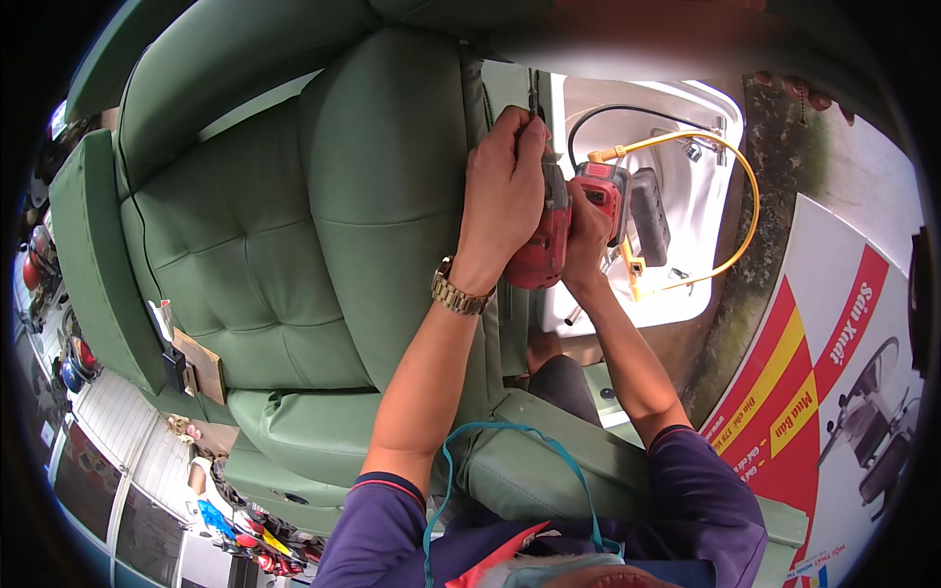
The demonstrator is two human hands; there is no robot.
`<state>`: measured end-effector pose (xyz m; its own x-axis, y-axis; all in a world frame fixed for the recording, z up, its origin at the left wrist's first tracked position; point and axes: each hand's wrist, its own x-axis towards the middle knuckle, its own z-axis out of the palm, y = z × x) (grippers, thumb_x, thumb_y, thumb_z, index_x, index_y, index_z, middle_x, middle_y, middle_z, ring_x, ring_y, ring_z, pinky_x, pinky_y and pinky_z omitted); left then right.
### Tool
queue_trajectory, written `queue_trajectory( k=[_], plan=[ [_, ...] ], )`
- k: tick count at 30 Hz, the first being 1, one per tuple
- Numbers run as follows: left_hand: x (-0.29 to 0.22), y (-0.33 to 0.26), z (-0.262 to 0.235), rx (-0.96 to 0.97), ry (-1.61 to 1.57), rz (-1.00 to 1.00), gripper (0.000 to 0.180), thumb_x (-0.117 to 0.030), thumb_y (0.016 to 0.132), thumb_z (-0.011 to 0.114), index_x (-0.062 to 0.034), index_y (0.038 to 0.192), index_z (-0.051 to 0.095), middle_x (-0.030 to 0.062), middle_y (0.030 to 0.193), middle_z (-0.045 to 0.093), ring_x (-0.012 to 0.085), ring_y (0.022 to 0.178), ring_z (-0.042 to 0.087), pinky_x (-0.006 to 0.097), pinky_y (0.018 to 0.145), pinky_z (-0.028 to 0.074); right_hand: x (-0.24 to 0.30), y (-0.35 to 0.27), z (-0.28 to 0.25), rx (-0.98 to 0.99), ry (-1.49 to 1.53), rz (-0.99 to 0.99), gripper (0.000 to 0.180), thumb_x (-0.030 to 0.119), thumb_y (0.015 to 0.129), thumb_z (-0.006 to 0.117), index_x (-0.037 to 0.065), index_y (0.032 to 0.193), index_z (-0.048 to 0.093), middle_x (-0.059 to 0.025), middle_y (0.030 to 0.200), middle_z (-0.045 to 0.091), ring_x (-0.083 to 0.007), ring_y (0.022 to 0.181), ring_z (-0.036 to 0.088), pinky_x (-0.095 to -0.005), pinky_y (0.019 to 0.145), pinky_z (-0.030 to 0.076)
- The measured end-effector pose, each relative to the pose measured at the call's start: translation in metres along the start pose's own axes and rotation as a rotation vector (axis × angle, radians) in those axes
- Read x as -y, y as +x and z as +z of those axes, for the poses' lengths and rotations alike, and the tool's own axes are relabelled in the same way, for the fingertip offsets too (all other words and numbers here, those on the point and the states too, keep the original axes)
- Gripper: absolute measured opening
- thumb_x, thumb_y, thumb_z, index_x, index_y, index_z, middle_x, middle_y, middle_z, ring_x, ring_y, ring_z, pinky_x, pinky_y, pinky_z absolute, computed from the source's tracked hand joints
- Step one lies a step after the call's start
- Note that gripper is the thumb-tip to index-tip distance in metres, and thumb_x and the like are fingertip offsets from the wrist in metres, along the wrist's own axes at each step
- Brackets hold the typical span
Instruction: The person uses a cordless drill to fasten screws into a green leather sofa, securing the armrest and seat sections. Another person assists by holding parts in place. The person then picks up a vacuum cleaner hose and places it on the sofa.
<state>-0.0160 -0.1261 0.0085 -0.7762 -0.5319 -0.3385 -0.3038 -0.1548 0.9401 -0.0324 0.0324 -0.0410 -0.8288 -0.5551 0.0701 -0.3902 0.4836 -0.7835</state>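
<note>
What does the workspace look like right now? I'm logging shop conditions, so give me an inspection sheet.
Surface: green upholstered recliner, tufted back facing the camera.
Job's things: red power drill pressed against the recliner's side edge.
Clutter: wooden board and small black part at the chair's far side.
Hands: left hand wraps the drill from above; right hand grips its handle.
Cables: yellow hose and black cable over a white panel.
Surroundings: red and yellow banner; helmets at far left.
</note>
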Motion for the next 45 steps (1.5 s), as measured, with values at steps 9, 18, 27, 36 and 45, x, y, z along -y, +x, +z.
queue_trajectory(
  k=[9, 18, 27, 36, 45],
  plan=[
    [0.005, 0.002, 0.001, -0.005, -0.075, 0.014, 0.023, -0.018, 0.110, 0.051, 0.0009, 0.101, 0.061, 0.0049, 0.079, 0.064, 0.0108, 0.071, 0.061, 0.028, 0.066, 0.050, 0.001, 0.000, 0.001, 0.014, 0.014, 0.031, 0.032, 0.019, 0.083, 0.077, 0.004, 0.109, 0.066, -0.0162, 0.082, 0.068, -0.0361, 0.075, 0.070, -0.0421, 0.065, 0.052],
    [0.008, 0.005, -0.001, 0.014, -0.098, -0.019, 0.025, -0.020, 0.110, 0.051, 0.0019, 0.102, 0.061, 0.0048, 0.075, 0.064, 0.0108, 0.069, 0.061, 0.030, 0.065, 0.051, 0.003, 0.001, 0.002, -0.010, -0.004, 0.019, 0.032, 0.019, 0.083, 0.077, 0.005, 0.109, 0.066, -0.0154, 0.079, 0.067, -0.0364, 0.072, 0.069, -0.0434, 0.064, 0.052],
    [-0.019, -0.083, -0.002, -0.124, 0.652, 0.307, 0.089, -0.043, 0.087, 0.082, 0.0022, 0.152, 0.042, 0.0229, 0.142, 0.057, 0.0402, 0.131, 0.055, 0.058, 0.113, 0.033, -0.002, -0.001, 0.004, 0.008, -0.030, 0.051, 0.040, 0.022, 0.080, 0.079, 0.007, 0.115, 0.067, -0.0149, 0.078, 0.068, -0.0350, 0.072, 0.070, -0.0440, 0.063, 0.052],
    [0.014, -0.090, -0.019, -0.119, 1.114, 0.414, 0.124, -0.067, 0.064, 0.086, 0.0013, 0.156, 0.039, 0.0158, 0.147, 0.061, 0.0345, 0.146, 0.050, 0.076, 0.122, 0.006, -0.005, 0.001, 0.007, 0.002, -0.054, 0.018, 0.040, 0.021, 0.074, 0.081, 0.007, 0.109, 0.068, -0.0125, 0.075, 0.066, -0.0323, 0.069, 0.068, -0.0420, 0.062, 0.051],
    [0.010, -0.086, -0.014, -0.160, 1.109, 0.383, 0.123, -0.072, 0.061, 0.081, -0.0002, 0.155, 0.044, 0.0120, 0.139, 0.066, 0.0250, 0.140, 0.057, 0.075, 0.121, 0.006, -0.002, 0.012, 0.003, -0.054, -0.076, -0.027, 0.039, 0.022, 0.072, 0.082, 0.006, 0.105, 0.069, -0.0114, 0.072, 0.065, -0.0310, 0.066, 0.068, -0.0419, 0.060, 0.050]
  ],
)
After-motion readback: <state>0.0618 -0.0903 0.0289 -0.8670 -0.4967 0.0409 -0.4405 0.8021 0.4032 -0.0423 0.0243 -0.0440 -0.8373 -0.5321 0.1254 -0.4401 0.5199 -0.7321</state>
